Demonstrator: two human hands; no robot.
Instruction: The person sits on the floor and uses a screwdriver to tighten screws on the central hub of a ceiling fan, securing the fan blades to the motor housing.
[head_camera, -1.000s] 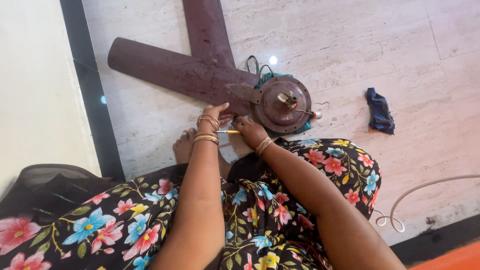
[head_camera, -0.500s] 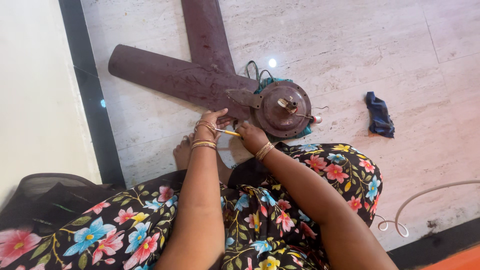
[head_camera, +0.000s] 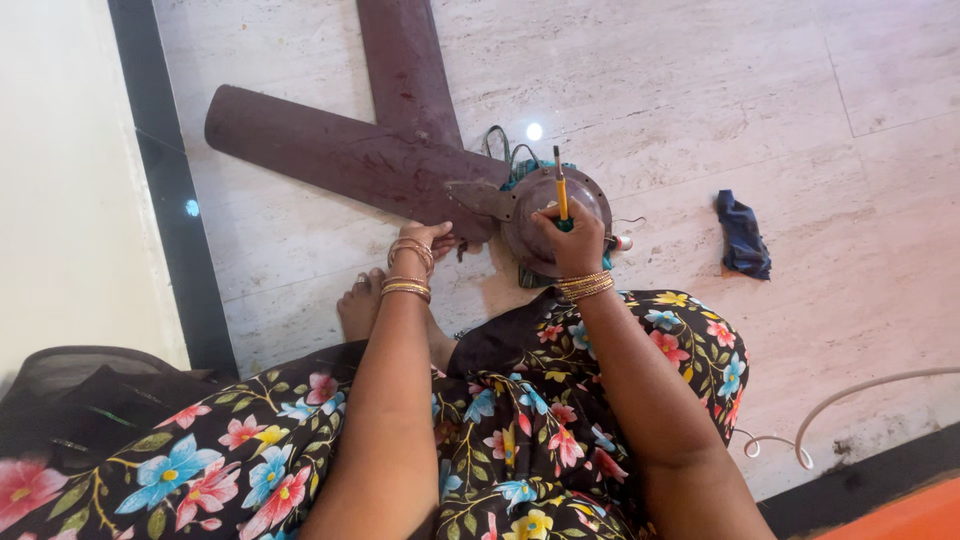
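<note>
Head view looks down on a ceiling fan (head_camera: 420, 165) lying flat on the pale marble floor (head_camera: 700, 90), its brown blades pointing away from the seated person. Her right hand (head_camera: 572, 235) is clenched around a yellow-handled screwdriver (head_camera: 561, 185), held over the fan's round motor hub (head_camera: 545, 215). Her left hand (head_camera: 425, 245) presses on the near edge of a blade; whether its fingers curl under is hidden. A dark blue cloth (head_camera: 744, 235) lies well apart on the hub's far side.
</note>
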